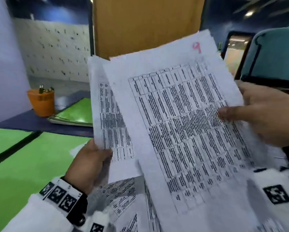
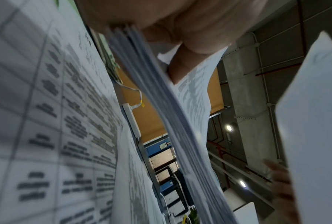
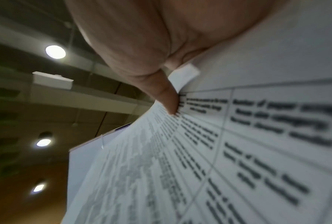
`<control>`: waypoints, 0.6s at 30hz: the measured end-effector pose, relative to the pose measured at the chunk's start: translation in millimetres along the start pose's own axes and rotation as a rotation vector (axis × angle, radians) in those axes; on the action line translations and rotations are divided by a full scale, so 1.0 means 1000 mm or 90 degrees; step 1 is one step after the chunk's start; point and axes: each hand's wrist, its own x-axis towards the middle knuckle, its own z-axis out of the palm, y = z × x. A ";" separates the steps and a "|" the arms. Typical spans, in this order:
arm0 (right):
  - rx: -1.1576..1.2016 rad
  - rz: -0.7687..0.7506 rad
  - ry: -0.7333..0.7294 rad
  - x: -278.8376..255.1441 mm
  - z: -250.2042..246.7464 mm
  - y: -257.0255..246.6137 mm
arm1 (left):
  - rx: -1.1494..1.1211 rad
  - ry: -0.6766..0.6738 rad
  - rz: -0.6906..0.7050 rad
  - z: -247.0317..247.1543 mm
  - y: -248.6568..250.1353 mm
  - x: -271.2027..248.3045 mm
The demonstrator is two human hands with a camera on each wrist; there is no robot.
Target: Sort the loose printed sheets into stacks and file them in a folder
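My right hand (image 1: 250,114) pinches a printed sheet (image 1: 182,118) with a table and a pink "9" at its top corner, thumb on its face; the right wrist view shows the thumb (image 3: 167,97) pressed on that sheet (image 3: 218,151). My left hand (image 1: 90,161) grips a bundle of printed sheets (image 1: 110,114) held up behind and to the left of it; the left wrist view shows the bundle (image 2: 161,98) edge-on under my thumb. More loose printed sheets (image 1: 123,198) lie below, near my lap. A green folder (image 1: 76,113) lies on the desk at the back left.
An orange pen cup (image 1: 41,102) stands beside the green folder. A green desk surface (image 1: 23,164) spreads at the left. A wooden panel (image 1: 147,22) rises behind the sheets and a teal chair back (image 1: 272,57) is at the right.
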 end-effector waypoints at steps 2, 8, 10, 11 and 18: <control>0.037 0.045 0.009 0.014 0.026 0.007 | 0.005 -0.055 -0.032 0.003 -0.003 -0.002; 0.324 0.262 0.085 0.033 0.101 0.041 | 0.054 -0.182 -0.074 0.009 -0.004 -0.009; 0.420 0.303 0.102 0.033 0.114 0.046 | 0.024 -0.209 -0.092 0.008 -0.005 -0.010; 0.472 0.312 0.107 0.033 0.118 0.047 | 0.022 -0.215 -0.098 0.008 -0.007 -0.011; 0.360 0.176 0.235 0.005 0.107 0.024 | -0.040 -0.227 -0.117 0.014 0.002 -0.013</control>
